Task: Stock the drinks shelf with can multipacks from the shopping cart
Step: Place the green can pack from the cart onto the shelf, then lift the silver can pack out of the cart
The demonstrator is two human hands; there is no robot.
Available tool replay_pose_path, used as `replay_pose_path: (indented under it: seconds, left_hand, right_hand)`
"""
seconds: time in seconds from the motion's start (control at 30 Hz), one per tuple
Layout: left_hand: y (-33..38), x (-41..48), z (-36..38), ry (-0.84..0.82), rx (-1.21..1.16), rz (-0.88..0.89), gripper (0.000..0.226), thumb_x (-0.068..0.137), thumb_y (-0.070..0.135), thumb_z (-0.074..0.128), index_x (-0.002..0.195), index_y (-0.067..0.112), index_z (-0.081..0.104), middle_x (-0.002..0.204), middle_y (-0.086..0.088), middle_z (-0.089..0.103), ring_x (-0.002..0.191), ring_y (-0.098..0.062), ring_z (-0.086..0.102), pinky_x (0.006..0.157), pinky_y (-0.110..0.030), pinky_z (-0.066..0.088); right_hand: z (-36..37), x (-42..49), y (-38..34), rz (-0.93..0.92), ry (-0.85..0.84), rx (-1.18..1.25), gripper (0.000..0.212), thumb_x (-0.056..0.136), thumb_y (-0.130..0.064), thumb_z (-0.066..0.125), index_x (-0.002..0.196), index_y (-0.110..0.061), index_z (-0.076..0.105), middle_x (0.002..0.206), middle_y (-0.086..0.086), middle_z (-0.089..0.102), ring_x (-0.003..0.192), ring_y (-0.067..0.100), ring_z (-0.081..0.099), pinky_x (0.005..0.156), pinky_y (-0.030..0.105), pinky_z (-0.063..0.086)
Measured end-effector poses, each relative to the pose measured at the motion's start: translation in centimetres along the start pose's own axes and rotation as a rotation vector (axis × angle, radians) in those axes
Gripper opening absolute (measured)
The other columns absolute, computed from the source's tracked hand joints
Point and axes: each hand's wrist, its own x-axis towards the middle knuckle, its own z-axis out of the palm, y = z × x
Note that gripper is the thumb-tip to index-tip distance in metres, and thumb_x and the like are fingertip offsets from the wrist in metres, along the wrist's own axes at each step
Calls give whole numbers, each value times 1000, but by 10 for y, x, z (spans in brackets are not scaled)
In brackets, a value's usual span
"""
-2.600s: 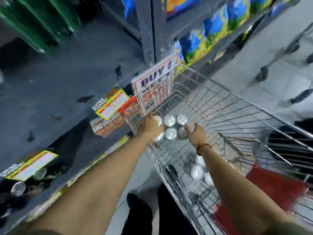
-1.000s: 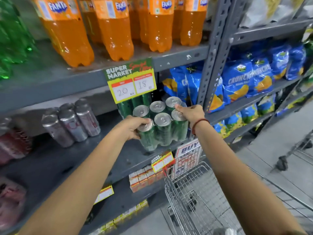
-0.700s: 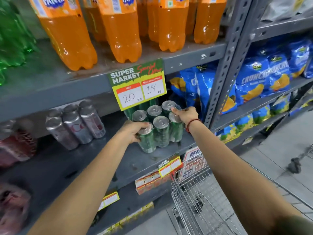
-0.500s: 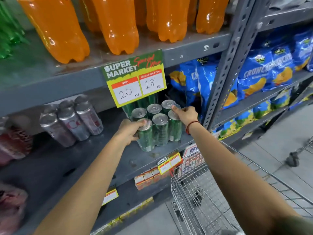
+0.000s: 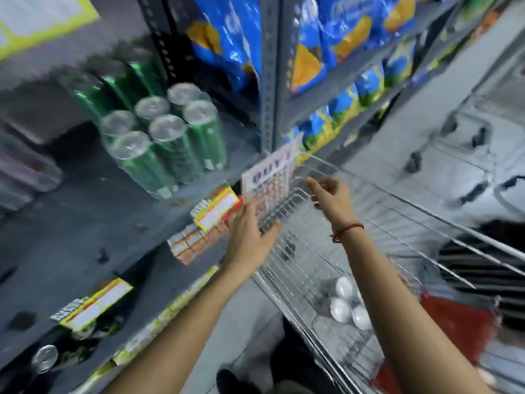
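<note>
A multipack of green cans with silver tops stands on the grey drinks shelf, near its front edge, with more green cans behind it. Neither hand touches it. My left hand hangs empty, fingers apart, over the near left rim of the wire shopping cart. My right hand, with a red thread on the wrist, is open over the cart's front end. Deep in the cart lies another pack of cans, silver tops showing. The picture is blurred by motion.
Blue snack bags fill the shelves to the right of a grey upright post. A "BUY 1" sign hangs at the cart's front. Price tags clip to the shelf edges. The cart's red child seat is at the right.
Both hands have let go of the green can multipack, which now stands on the shelf. They have dropped down to the cart, and my view has tilted down.
</note>
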Motion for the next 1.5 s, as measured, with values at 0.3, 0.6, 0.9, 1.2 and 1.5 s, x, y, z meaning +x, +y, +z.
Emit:
replay_pose_path:
  seconds: [0.3,0.6,0.9,1.2,1.5]
  left_hand:
    - [-20,14,132,-623,338,-237,45,89,27,54,128,2,49,140,-15,45,125,-29,46,103,-34,38]
    - [-46,14,223,-773,284,-498,51,93,24,53,137,2,42,146,-20,41,131,-32,42,108,-37,35]
    - [-60,-11,275,-802,159,-750,48,93,19,52,139,7,39,136,-16,52,117,-29,55,87,-31,49]
    - [-39,14,234,-783,-61,-837,38,93,7,49,130,-2,45,121,-15,60,107,-25,56,76,-24,49]
    - [30,57,125,-552,-55,-553,24,93,20,56,71,12,49,42,-1,46,28,-6,43,27,-10,33]
  right_hand:
    - [-107,-42,194,512,195,-278,34,84,-27,65,94,4,64,92,23,62,100,35,60,78,35,40]
    - [-128,-67,280,703,442,-480,80,78,-55,64,134,-1,41,136,26,40,127,41,40,102,48,39]
    - [-123,-51,282,929,378,-331,81,75,-68,55,116,2,57,123,24,60,115,38,57,93,45,50]
    - [-146,-53,231,814,310,-166,61,72,-40,76,111,3,58,115,18,65,92,28,63,69,29,49]
    - [-147,-36,110,502,259,-162,46,65,-42,80,62,-6,52,84,16,59,80,25,56,68,36,42]
